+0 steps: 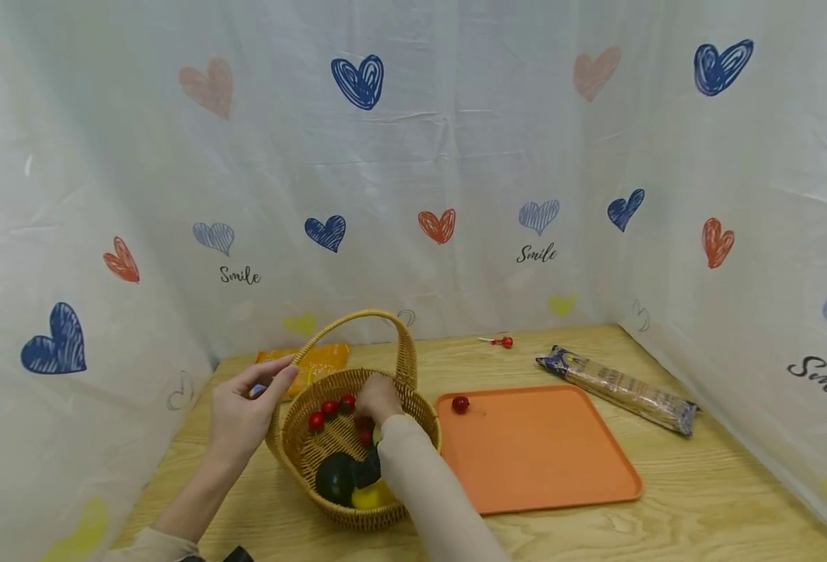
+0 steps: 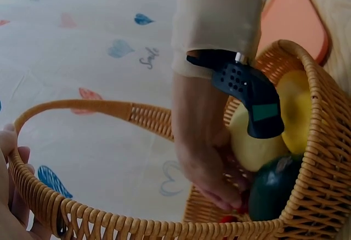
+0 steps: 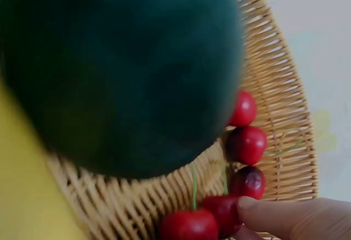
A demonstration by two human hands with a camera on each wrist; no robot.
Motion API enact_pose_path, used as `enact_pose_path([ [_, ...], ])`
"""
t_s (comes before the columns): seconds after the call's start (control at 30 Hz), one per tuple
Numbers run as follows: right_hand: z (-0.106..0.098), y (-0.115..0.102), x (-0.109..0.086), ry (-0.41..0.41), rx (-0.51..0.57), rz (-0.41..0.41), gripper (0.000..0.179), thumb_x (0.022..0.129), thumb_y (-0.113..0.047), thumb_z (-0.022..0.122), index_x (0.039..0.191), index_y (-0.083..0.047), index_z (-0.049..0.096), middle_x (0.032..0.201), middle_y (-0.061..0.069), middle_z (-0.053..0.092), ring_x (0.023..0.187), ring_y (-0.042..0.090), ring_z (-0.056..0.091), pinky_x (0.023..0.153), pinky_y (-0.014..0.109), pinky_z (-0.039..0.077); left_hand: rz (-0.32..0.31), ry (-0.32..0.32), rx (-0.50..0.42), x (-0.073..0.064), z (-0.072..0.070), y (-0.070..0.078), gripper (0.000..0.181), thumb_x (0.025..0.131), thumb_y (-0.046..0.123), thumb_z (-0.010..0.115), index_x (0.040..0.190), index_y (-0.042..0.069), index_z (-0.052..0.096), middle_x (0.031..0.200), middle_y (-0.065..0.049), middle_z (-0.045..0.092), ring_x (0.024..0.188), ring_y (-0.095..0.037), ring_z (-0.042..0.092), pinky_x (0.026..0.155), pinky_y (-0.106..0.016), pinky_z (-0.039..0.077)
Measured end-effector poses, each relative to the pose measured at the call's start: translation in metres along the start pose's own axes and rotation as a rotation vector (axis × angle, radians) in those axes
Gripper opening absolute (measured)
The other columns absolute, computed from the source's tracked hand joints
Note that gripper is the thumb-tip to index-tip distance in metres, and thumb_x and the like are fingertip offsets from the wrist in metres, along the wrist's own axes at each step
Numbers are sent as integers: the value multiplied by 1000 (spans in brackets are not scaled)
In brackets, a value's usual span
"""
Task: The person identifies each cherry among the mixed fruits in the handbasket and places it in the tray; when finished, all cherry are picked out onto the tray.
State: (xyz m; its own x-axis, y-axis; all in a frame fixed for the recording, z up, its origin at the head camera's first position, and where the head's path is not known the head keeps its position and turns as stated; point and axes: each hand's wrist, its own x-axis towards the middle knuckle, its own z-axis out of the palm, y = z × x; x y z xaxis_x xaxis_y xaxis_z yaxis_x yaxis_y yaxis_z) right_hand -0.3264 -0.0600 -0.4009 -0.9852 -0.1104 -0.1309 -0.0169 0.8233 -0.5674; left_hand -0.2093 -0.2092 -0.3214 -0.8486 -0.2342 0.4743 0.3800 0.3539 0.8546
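Note:
A wicker basket (image 1: 324, 446) with a tall handle (image 1: 405, 355) stands on the table. My left hand (image 1: 238, 414) grips the left side of that handle, thumb against fingers. Inside the basket, my right hand (image 1: 378, 396) reaches down by the far wall. Its fingers pinch a red cherry (image 3: 222, 213) in the right wrist view, with another cherry (image 3: 189, 225) beside it. Several more cherries (image 1: 330, 407) line the basket's wall. Nearer the front lie a dark green rounded fruit (image 1: 335, 478) and a yellow one (image 1: 373, 496). A pale yellow fruit (image 2: 252, 141) shows in the left wrist view.
Right of the basket lies an orange tray (image 1: 540, 453) bearing one cherry (image 1: 460, 404). Behind it are a small red item with a white stick (image 1: 505, 342) and a long plastic packet (image 1: 620, 389). An orange bag (image 1: 325, 361) lies behind the basket. Printed curtains surround the table.

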Motion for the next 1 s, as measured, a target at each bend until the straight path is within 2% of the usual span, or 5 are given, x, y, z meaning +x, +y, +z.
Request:
enact_pose_path([
  [0.1,2,0,-1,-15,-28,35,23,67,-10,84,60,-6,62,64,2,51,55,17,40,47,29,38,1,-2,-8,0,0,1,23,87,20,71,103,4,73,78,6,69,60,-9,53,41,-24,35],
  [0.33,9,-4,6,-118,-224,-51,24,74,-18,79,61,-5,64,69,3,52,56,14,43,50,25,39,2,8,-41,-1,-1,1,22,87,18,71,103,3,73,80,6,69,64,-11,57,43,-23,36],
  [0.63,11,-3,5,-104,-279,-64,28,75,-22,80,59,-7,63,68,-1,53,57,12,43,51,24,41,8,10,-29,-2,0,3,22,86,17,71,104,3,73,78,8,68,65,-9,57,45,-20,38],
  [0.83,10,-2,2,-81,-156,-116,29,78,-12,74,52,-10,60,55,-4,48,52,11,40,46,23,35,6,-2,-3,-1,0,2,23,87,18,71,105,5,73,75,8,67,58,-9,52,41,-23,35],
  [1.0,-3,-5,-8,-77,35,-183,9,77,-6,76,69,-10,72,70,-6,60,63,11,49,53,24,43,9,-1,-25,0,0,1,23,86,17,71,104,3,73,74,8,67,57,-7,53,40,-22,35],
])
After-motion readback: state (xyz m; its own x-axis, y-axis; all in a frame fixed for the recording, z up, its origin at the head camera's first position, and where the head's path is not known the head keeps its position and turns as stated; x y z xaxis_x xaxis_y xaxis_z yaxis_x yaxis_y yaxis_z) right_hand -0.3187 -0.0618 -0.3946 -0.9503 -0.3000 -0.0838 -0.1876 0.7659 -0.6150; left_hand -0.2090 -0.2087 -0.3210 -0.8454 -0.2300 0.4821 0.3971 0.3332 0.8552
